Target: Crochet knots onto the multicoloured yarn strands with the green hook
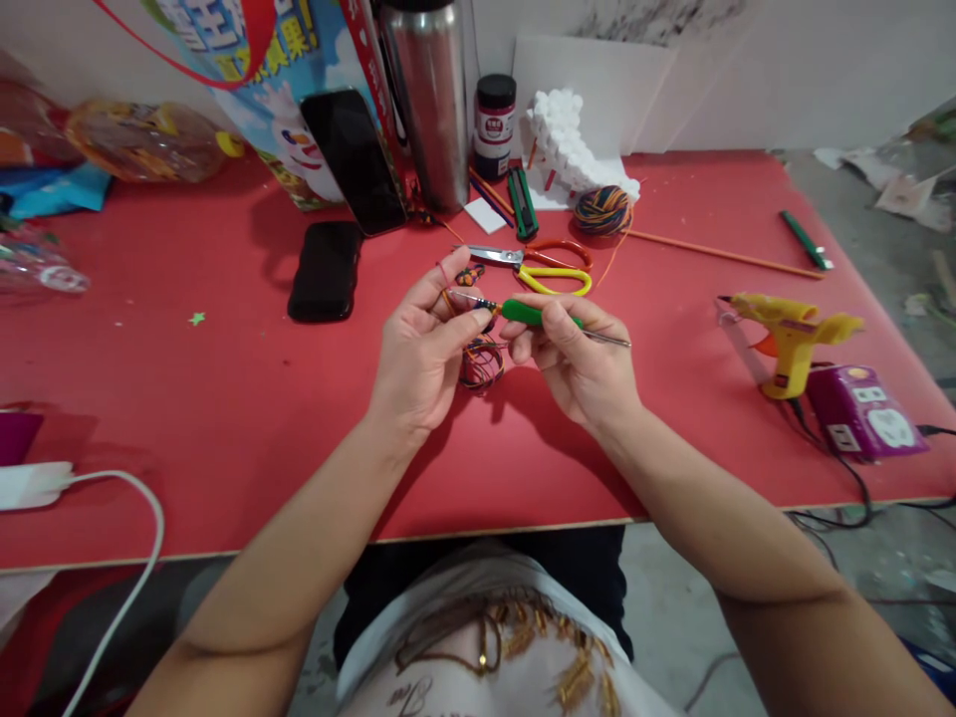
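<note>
My right hand [579, 349] is closed around the green handle of a crochet hook [523, 312], whose thin metal tip points left toward my other hand. My left hand [429, 344] pinches a small piece of dark multicoloured crochet work [484, 307] between thumb and fingers. A strand of yarn loops over the raised left index finger. Below the hands hangs or lies a tangle of multicoloured yarn [482, 366]; which of the two I cannot tell. Just beyond the fingers are scissors [557, 269] with one red and one yellow handle.
On the red table [224, 448] a yarn ball [603, 210] lies by a white bumpy object [572, 139]. A phone [355, 159] leans at the back near a steel flask [433, 100]. At right are a yellow glue gun [792, 334] and a purple power strip [866, 413].
</note>
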A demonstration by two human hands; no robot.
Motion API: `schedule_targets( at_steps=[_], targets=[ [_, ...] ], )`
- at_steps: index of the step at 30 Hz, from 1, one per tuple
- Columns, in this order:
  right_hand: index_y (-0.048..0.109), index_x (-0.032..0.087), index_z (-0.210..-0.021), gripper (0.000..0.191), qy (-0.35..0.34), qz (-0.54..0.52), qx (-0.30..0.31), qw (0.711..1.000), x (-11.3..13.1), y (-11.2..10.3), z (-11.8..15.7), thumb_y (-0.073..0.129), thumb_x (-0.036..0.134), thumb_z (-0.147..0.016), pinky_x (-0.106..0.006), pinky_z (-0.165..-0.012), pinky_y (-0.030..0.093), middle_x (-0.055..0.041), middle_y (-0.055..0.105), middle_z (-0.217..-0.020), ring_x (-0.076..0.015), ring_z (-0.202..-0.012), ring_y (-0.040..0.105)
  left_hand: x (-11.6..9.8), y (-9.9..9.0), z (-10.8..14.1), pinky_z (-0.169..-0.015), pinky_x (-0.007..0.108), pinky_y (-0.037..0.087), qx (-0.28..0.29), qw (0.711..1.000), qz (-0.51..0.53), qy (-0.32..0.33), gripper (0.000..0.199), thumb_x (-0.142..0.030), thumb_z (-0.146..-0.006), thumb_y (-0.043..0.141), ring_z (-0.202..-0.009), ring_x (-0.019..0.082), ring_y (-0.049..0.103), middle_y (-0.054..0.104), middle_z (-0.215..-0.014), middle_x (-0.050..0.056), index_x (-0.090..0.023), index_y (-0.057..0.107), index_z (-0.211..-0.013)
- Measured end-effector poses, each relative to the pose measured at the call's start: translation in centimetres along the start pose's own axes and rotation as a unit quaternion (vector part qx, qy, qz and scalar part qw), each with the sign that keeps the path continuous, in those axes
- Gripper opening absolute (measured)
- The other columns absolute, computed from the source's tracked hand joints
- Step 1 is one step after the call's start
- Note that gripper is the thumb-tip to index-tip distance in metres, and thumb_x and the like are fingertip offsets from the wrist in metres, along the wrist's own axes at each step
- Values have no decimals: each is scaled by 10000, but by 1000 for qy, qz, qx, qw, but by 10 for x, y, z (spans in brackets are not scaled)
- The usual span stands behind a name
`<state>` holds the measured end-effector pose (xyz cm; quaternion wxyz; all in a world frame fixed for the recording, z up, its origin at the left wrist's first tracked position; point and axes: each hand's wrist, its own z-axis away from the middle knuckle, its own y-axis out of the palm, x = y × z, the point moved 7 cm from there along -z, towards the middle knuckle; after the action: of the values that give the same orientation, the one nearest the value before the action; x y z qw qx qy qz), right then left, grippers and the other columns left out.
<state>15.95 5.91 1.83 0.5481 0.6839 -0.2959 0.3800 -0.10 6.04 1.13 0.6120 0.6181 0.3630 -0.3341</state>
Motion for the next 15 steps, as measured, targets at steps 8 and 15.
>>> schedule_targets(
  at_steps=[8,15],
  targets=[
    [872,245,-989,316,2,-3,14,1000,-1,0,0,960,515,-851,-321,-682,652,-9,832,-810,-143,-647,738,-4,-5,-1,-938,302,645,-11,1000,-14,22,505,-139,-777,938,-949,158,714,748,-998,5,-304,816,-1238],
    [890,249,-1018,298,0,3,8,1000,-2,1,3,967,487,-855,-323,-711,675,-13,850,-830,-149,-663,768,0,-5,-3,-910,343,639,12,1000,-23,5,533,-98,-809,880,-919,166,726,722,-964,-9,-322,787,-1284]
  ],
)
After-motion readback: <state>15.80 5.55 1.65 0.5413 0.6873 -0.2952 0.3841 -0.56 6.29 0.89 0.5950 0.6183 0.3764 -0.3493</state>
